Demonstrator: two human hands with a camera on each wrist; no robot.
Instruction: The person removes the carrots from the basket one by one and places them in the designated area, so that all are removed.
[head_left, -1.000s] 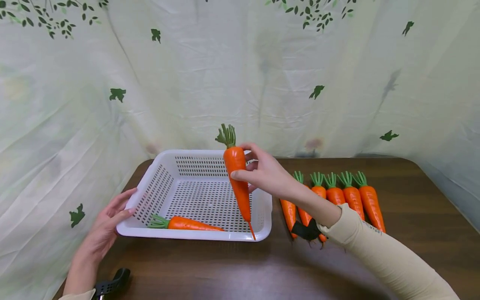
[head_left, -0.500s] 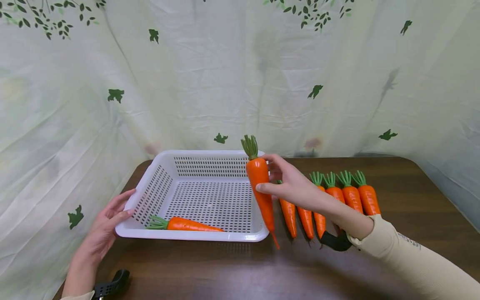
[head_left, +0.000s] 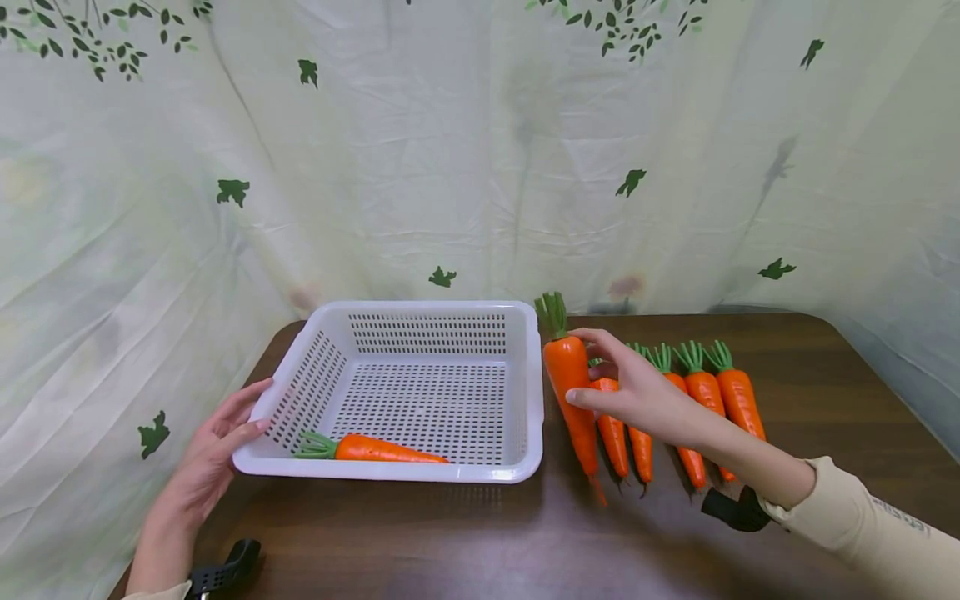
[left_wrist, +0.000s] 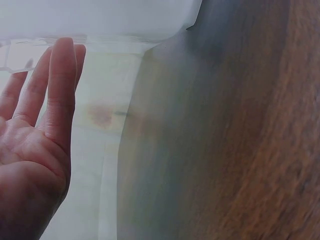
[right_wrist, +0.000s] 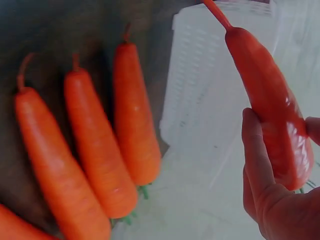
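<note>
In the head view my right hand (head_left: 645, 396) grips an orange carrot (head_left: 567, 375) with a green top between thumb and fingers. This carrot hangs just right of the white plastic basket (head_left: 420, 400), its thin root pointing down. In the right wrist view the same carrot (right_wrist: 272, 95) lies between thumb and fingers. My left hand (head_left: 213, 450) rests against the basket's left rim; in the left wrist view its fingers (left_wrist: 62, 85) stand fairly straight, with the tips at the basket's side. One carrot (head_left: 382, 448) lies inside the basket along the front wall, green top to the left.
Several more carrots (head_left: 738, 400) lie side by side on the brown table (head_left: 450, 542), right of the basket, tops toward the back; my right hand and forearm partly cover them. A pale curtain (head_left: 465, 167) with leaf prints hangs behind the table.
My right hand has moved right and slightly down with the carrot, from over the basket to beside the row of carrots. The left hand, the basket and the carrot inside it have stayed put.
</note>
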